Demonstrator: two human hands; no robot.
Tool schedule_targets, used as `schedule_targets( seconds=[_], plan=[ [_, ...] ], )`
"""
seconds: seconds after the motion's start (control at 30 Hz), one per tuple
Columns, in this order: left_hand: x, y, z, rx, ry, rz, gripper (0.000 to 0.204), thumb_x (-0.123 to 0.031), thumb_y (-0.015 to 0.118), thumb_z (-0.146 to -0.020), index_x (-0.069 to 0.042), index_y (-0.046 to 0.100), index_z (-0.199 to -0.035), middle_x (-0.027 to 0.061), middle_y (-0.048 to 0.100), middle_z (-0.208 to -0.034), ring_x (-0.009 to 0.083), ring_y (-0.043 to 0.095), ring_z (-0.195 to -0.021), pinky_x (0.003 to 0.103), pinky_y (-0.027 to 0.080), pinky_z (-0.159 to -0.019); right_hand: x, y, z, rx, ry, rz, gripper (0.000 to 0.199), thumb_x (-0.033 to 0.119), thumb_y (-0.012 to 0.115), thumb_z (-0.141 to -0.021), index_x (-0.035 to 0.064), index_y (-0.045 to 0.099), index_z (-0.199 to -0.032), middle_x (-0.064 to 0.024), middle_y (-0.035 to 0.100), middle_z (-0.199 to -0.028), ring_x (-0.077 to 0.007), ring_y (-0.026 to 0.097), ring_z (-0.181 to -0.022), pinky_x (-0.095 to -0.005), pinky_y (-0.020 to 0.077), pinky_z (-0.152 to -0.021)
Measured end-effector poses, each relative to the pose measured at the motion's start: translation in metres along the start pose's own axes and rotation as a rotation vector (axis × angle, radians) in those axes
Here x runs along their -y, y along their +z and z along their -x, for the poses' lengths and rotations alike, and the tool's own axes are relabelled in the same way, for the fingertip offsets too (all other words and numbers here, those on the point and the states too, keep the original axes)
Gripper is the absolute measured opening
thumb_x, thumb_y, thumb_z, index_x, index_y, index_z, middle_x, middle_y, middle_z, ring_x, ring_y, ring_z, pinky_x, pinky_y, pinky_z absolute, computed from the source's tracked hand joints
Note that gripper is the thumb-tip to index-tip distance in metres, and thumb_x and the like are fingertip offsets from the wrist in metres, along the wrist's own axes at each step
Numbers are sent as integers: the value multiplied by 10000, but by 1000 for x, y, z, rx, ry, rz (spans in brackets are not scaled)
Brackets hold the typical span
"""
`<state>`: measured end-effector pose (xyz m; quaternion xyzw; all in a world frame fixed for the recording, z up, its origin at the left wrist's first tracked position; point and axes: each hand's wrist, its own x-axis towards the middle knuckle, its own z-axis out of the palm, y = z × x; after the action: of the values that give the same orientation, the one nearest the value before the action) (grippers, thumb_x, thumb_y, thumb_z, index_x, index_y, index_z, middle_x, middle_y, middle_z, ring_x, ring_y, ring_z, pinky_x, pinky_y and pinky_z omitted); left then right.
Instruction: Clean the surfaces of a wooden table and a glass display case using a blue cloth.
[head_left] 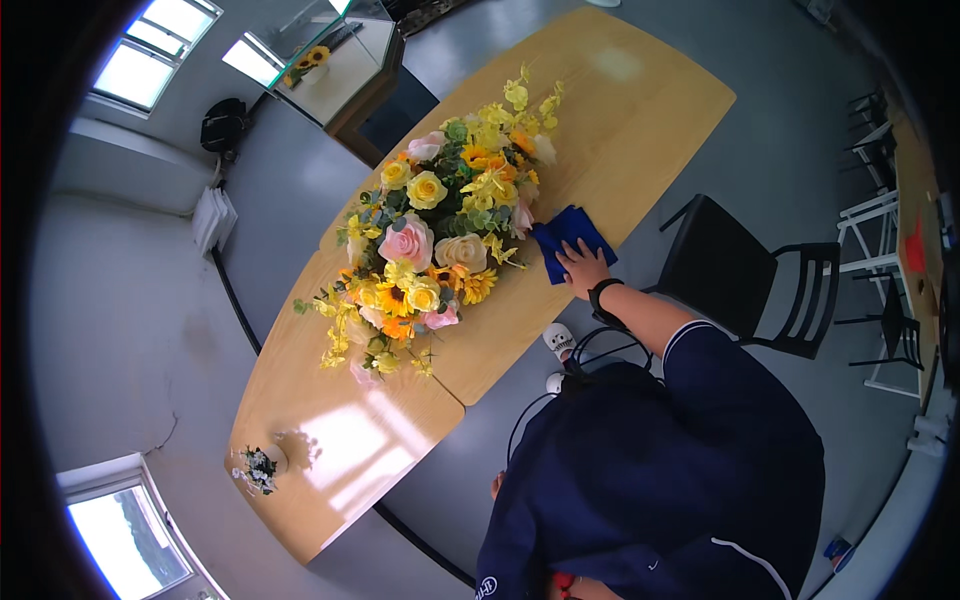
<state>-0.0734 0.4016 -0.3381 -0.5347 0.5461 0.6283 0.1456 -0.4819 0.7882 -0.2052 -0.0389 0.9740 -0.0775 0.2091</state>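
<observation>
Blue cloth (575,228) lies bunched on the wooden table (640,130), directly under the right hand (584,266), whose fingers rest on it, slightly apart. Immediately left of that hand a big flower arrangement (430,235) of roses and sunflowers blocks the tabletop, its outer blossoms right beside the cloth; whether they touch it is unclear. Right of the hand, off the table's edge, stands a black chair (715,265). Just on the near side of the hand, dark cables (612,345) loop below the table edge near a white shoe (558,341). Far to the hand's left sits a small potted plant (262,470); well beyond it and leftward, a glass-topped case (345,70) is cut off by the upper edge.

The palm hides part of the cloth, and blossoms conceal the arrangement's base. Nearer than the hand, the navy shirt (650,470) covers much of the floor. The left hand is hard to make out, so I cannot tell its state.
</observation>
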Motion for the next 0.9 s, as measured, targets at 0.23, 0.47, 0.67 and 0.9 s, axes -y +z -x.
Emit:
schedule_targets(
  seconds=[0.23, 0.47, 0.67, 0.9],
  plan=[
    [98, -18, 5, -97, -38, 291, 301, -188, 504, -866, 47, 500, -1054, 146, 589, -1006, 218, 589, -880, 315, 497, -741, 97, 24, 55, 139, -376, 84, 531, 211, 421, -856, 180, 272, -1365, -32, 164, -1443, -294, 94, -1334, -583, 162, -1012],
    [126, -10, 5, -113, 11, 402, 283, -184, 507, -862, 44, 518, -1030, 136, 601, -979, 219, 599, -861, 314, 497, -726, 104, 30, 64, 149, -490, 125, 533, 234, 441, -850, 184, 284, -1358, -36, 168, -1442, -304, 98, -1332, -594, 158, -1006],
    [119, 3, 4, -131, 54, 419, 270, -181, 509, -860, 41, 531, -1013, 129, 611, -959, 220, 606, -847, 314, 498, -715, 92, 23, 51, 174, -540, 112, 493, 256, 431, -860, 191, 326, -1337, -28, 192, -1435, -285, 127, -1329, -585, 183, -1002],
    [81, 66, 3, -154, 38, 223, 261, -185, 513, -858, 28, 541, -1006, 132, 615, -947, 224, 611, -841, 317, 495, -711, 27, -15, 15, 278, -568, 147, 526, 122, 421, -820, 211, 345, -1333, 26, 175, -1445, -212, 116, -1341, -518, 167, -1044]
  ],
)
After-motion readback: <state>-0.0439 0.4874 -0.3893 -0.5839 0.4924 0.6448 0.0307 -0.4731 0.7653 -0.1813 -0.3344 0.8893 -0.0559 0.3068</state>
